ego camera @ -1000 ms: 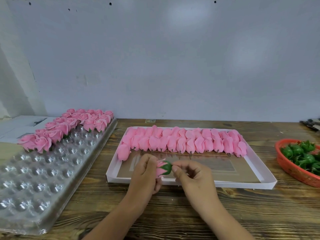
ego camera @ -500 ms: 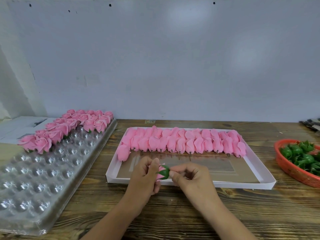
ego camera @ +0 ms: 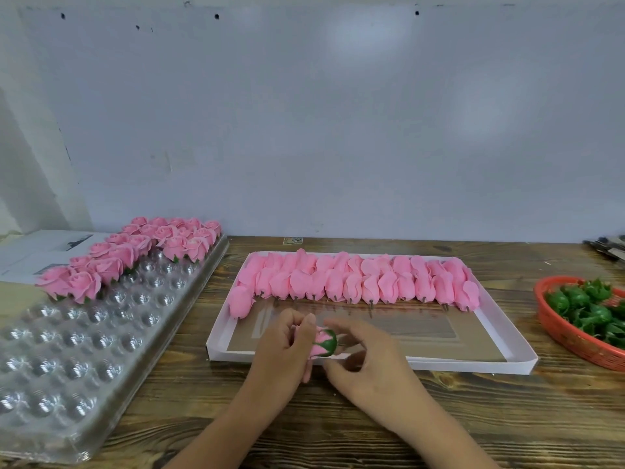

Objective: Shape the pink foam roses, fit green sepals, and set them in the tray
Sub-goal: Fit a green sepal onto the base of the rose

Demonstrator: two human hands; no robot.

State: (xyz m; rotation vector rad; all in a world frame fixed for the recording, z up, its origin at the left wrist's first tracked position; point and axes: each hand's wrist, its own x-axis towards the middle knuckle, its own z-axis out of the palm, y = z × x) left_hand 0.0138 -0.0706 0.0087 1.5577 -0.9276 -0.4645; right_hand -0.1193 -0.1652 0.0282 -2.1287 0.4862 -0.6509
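Note:
My left hand point(ego camera: 284, 350) grips a pink foam rose point(ego camera: 316, 351) over the front edge of the white tray point(ego camera: 473, 364). A green sepal point(ego camera: 327, 341) caps the rose's right end. My right hand point(ego camera: 375, 363) hovers just right of it, index finger above the sepal and thumb below, fingers loosely curved and slightly apart from it. Unshaped pink buds point(ego camera: 355, 282) lie in rows along the white tray's back. Finished roses point(ego camera: 135, 255) fill the far end of the clear blister tray point(ego camera: 84, 367) on the left.
An orange basket point(ego camera: 571, 343) of loose green sepals point(ego camera: 588, 306) sits at the right table edge. Papers point(ego camera: 37, 252) lie at the far left by the wall. Dark tools point(ego camera: 608, 247) rest at the far right. The wooden table point(ego camera: 439, 418) runs in front of both trays.
My right hand pinched the green sepal against the rose; now its fingers have spread and eased off. The sepal sits further onto the rose. My left hand has kept its hold.

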